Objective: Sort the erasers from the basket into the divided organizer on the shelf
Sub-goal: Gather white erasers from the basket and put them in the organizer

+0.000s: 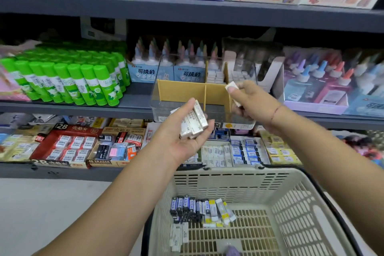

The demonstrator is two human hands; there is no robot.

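White eraser stack in gripping left hand; single eraser in pinching right hand.

Single head-worn wide-angle view, facing forward and tilted down at the dark grey metal shelves, close up. The clear plastic organizer with cardboard dividers sits mid-frame. The beige slotted plastic basket fills bottom right, nearest the lens. Frame edges bow.
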